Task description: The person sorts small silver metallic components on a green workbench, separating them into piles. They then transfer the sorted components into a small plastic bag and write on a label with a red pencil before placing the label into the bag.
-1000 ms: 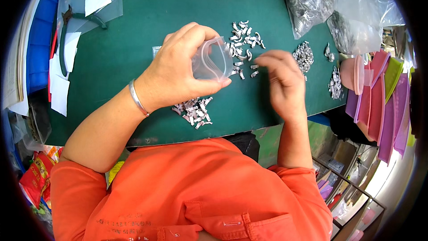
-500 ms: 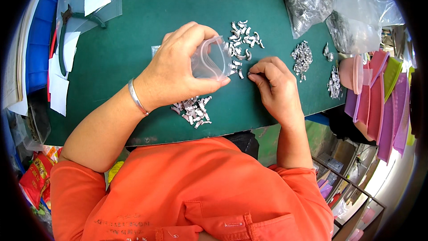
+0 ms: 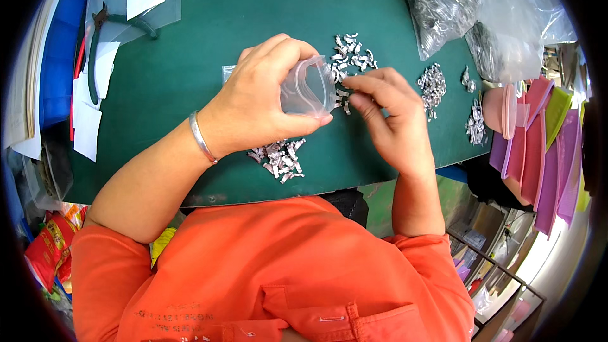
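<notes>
My left hand (image 3: 253, 95) is closed round a small clear zip bag (image 3: 308, 92), holding its mouth spread toward the right. Just right of that mouth is my right hand (image 3: 396, 111), slightly blurred, its index finger and thumb apart and nothing visible between them. The index fingertip is by a scattered group of small curved silvery metal pieces (image 3: 353, 54), some of them partly behind the bag and fingers. Below my left hand, near the table edge, lies a second pile of similar metal pieces (image 3: 278, 159).
The green table (image 3: 209, 19) also bears two heaps of small metal parts, one larger heap (image 3: 432, 85) and one smaller heap (image 3: 475, 123). Big plastic bags of parts (image 3: 437, 3) stand far right, beside pink and purple bins (image 3: 538, 133). Pliers (image 3: 95, 50) and paper slips (image 3: 87, 117) lie left.
My right hand has moved from a pinch over the table up to the metal pieces by the bag's mouth, its index finger and thumb now apart. The bag stays in my left hand.
</notes>
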Tool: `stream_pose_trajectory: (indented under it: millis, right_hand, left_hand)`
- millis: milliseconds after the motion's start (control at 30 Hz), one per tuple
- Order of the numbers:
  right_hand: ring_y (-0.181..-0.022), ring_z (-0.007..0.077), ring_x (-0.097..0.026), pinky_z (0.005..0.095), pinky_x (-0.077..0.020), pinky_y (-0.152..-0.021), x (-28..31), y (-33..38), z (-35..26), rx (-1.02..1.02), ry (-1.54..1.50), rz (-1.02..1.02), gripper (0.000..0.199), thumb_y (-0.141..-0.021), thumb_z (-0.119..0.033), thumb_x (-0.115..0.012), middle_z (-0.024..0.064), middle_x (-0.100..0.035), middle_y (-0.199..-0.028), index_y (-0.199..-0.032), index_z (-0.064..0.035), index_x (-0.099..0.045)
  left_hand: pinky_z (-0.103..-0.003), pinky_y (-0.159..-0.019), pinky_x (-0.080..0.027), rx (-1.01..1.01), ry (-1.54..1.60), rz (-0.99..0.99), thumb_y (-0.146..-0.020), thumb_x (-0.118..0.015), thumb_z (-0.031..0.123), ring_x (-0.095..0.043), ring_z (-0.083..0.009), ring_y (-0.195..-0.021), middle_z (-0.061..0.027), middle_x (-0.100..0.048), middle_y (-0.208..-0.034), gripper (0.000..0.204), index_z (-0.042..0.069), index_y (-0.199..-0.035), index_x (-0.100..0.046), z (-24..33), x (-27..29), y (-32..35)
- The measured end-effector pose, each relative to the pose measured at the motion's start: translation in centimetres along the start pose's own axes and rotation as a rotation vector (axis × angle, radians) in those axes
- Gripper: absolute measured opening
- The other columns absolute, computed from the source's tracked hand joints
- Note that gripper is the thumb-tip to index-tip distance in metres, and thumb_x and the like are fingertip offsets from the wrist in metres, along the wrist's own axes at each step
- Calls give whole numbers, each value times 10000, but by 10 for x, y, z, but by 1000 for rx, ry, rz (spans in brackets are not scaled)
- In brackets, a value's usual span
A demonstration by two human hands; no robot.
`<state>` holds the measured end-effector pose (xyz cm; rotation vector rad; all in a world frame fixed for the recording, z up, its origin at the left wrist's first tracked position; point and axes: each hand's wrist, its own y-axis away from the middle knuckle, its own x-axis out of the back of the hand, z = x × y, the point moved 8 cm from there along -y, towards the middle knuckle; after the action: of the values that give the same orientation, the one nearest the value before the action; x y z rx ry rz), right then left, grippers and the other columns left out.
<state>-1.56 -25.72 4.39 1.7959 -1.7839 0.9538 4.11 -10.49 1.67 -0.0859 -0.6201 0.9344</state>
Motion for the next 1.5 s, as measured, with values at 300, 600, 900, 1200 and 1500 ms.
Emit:
stream_pose_trajectory:
  millis: [300, 600, 900, 1200, 1500]
  right_hand:
    - [-819, 326, -615, 389, -514, -711, -20, 11, 0, -39, -14, -85, 254, -785, 0, -724, 147, -580, -989, -1024, 9, -637]
    - [-703, 291, -614, 375, -524, -643, -15, 9, 7, -178, 94, -125, 129, -766, 19, -685, 138, -565, -862, -870, -9, -614]
    - [-753, 97, -633, 237, -521, -625, 2, -18, -24, -19, -570, 164, 114, -825, 47, -693, 52, -621, -873, -928, 6, -665]
    - [-766, 283, -651, 352, -519, -679, 10, -5, 19, -71, 94, 100, 117, -818, 44, -675, 139, -643, -898, -928, 5, -666]
    - [-705, 213, -628, 317, -505, -632, 13, 4, 30, -157, 21, 168, 83, -816, 23, -707, 113, -632, -836, -883, 7, -661]
  left_hand:
    - [-317, -786, -447, 6, -11, -9, -614, -856, 185, -545, -208, -841, -60, -537, -893, 556, 53, -1080, -583, 1, -1, 1]
    - [-317, -790, -446, 5, -1, -1, -614, -857, 193, -546, -207, -850, -59, -542, -898, 547, 52, -1070, -590, 0, 1, 0]
    - [-331, -811, -436, 21, -11, -3, -619, -852, 215, -551, -213, -868, -56, -545, -904, 531, 63, -1058, -594, -1, -1, 1]
    - [-328, -824, -427, 29, -11, -16, -621, -847, 223, -555, -214, -880, -55, -547, -913, 544, 73, -1078, -591, -1, 0, 1]
    - [-325, -819, -430, 22, -10, -19, -618, -849, 224, -559, -213, -862, -54, -546, -905, 541, 73, -1069, -589, 0, 0, 0]
